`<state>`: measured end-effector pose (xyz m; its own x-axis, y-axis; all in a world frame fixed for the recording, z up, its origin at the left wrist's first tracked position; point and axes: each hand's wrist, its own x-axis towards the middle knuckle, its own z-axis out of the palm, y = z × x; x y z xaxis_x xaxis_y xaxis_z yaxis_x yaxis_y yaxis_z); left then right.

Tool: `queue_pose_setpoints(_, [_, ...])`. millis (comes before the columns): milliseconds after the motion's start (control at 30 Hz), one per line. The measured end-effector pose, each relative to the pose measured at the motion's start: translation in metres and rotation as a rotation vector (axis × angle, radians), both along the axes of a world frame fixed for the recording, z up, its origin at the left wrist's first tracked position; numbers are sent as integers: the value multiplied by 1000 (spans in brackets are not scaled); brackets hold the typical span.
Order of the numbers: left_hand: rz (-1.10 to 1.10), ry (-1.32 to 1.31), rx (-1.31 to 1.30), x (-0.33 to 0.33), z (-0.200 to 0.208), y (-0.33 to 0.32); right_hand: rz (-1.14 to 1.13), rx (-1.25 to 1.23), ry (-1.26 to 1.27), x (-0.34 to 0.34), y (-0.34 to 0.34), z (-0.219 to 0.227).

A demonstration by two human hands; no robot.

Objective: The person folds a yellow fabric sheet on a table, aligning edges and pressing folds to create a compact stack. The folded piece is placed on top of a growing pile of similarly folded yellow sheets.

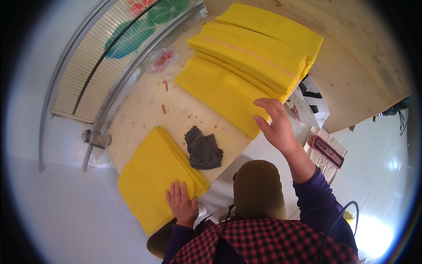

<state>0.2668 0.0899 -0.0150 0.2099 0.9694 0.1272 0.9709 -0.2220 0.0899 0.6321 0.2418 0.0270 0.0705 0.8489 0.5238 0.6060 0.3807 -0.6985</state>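
My left hand [181, 204] lies flat, fingers stretched, on a stack of folded yellow cloth [151, 176] at the near left of the wooden table [143, 114]. My right hand [277, 125] is raised near the right edge of a flat yellow cloth pile [220, 88], its thumb and fingers apart with nothing between them. Whether its fingertips touch the cloth I cannot tell. Behind that pile rise thicker stacks of yellow cloth [255, 48], one crossed by a thin pink line. A crumpled dark grey cloth [203, 149] sits on the table between the two near piles.
Toward the back left is a clear plastic bag [163, 59] with red bits, and small red strips [164, 109] lie nearby. A glass jar [97, 138] is by the wall pipe. On the floor at right lies a dark red, long box-like object [327, 152]. A wooden board [351, 57] stands behind.
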Motion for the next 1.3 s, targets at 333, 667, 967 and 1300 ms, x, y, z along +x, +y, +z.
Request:
queue_pose_setpoints(333, [-7,-1,-7,0,-1,-1,-264,-99,316,27,-18,-40])
queue_pose_setpoints(667, [-4,-22,-10,1,0,-1,-463,-139,529,36,2,-67])
queue_pose_setpoints(967, [0,-28,-11,2,0,1,-523,-78,595,29,22,-71])
queue_pose_setpoints(1300, [-1,13,-2,3,1,1,-507,41,520,29,25,-79])
